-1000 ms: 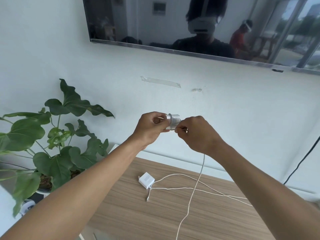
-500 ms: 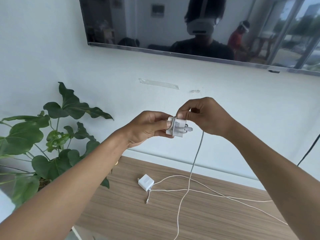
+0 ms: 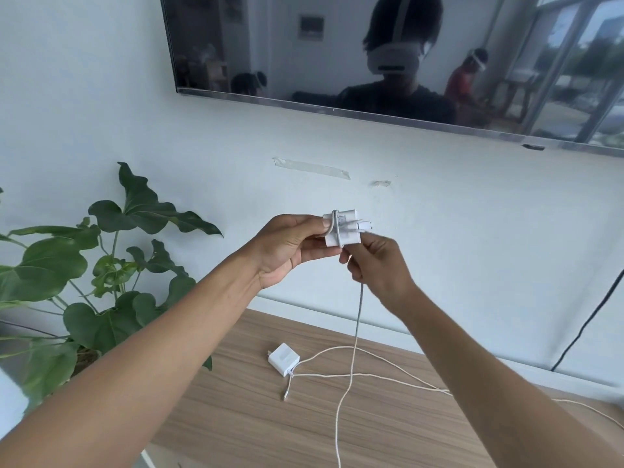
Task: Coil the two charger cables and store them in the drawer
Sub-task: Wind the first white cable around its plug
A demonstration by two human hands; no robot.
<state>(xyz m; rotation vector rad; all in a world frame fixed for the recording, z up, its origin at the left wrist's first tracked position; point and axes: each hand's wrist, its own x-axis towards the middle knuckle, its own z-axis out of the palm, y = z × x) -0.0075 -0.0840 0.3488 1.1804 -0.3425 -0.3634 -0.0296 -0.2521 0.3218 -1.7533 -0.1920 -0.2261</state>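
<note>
My left hand (image 3: 290, 244) holds a white charger block (image 3: 347, 229) up in front of the wall, with a turn of its white cable around it. My right hand (image 3: 378, 265) sits just below and right of the block, pinching that cable (image 3: 354, 336), which hangs down to the wooden top and off the bottom of the view. A second white charger (image 3: 283, 359) lies on the wooden surface (image 3: 236, 417), its cable (image 3: 388, 374) trailing loose to the right. No drawer is visible.
A leafy potted plant (image 3: 101, 282) stands at the left. A wall-mounted TV (image 3: 371, 55) hangs above. Tape strips (image 3: 310, 167) stick to the wall. A black cord (image 3: 591, 319) runs down the wall at the right.
My right hand has dropped from above the charger block to below it, carrying the cable around the block. The left hand keeps holding the block at about the same height.
</note>
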